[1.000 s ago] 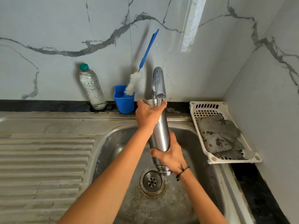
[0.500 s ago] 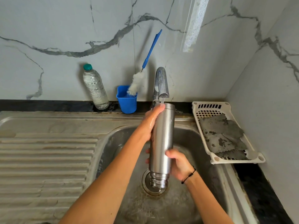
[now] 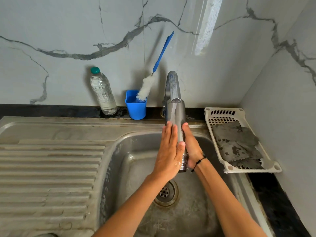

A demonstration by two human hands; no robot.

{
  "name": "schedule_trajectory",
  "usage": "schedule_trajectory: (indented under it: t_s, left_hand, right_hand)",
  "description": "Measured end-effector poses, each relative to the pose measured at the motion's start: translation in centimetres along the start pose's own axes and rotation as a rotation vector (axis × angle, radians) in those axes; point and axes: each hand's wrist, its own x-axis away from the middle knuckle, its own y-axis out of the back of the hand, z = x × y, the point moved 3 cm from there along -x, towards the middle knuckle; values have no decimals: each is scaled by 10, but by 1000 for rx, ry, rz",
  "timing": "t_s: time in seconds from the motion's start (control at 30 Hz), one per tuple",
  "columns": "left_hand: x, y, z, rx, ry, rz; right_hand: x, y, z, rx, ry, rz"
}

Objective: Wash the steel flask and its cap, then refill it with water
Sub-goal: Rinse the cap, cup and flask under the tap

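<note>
The steel flask (image 3: pixel 177 117) stands upside down under the tap (image 3: pixel 172 86), its threaded mouth pointing down over the sink basin (image 3: pixel 130 161). Water runs from the spout onto the flask's base. My left hand (image 3: pixel 168 151) lies flat against the flask's left side with straight fingers. My right hand (image 3: pixel 192 147) presses flat against its right side, a black cord on the wrist. The flask is sandwiched between both palms. No cap is in view.
A clear plastic water bottle (image 3: pixel 102 93) and a blue cup (image 3: pixel 136 105) holding a bottle brush (image 3: pixel 147 86) stand at the back wall. A white rack (image 3: pixel 239 139) with grey cloths sits right of the basin. The ribbed drainboard (image 3: pixel 47 168) is on the left, the drain (image 3: pixel 165 192) below the hands.
My hands let go of their grips on the flask and now press it flat between both palms. The flask rose so its base sits right under the spout.
</note>
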Motion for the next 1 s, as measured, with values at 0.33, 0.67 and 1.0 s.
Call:
schedule_trajectory:
  t_s: [0.33,0.67,1.0]
  left_hand:
    - [-93,33,17,241,371,-96]
    - [18,2,-3,-240,-47,10]
    - [5,19,-9,130,147,-24]
  right_hand:
    - [36,-5,-45,-191,-249,20]
    - [25,-7,-28,-173,-86,53]
    - [19,-9,-24,-206,-107,46]
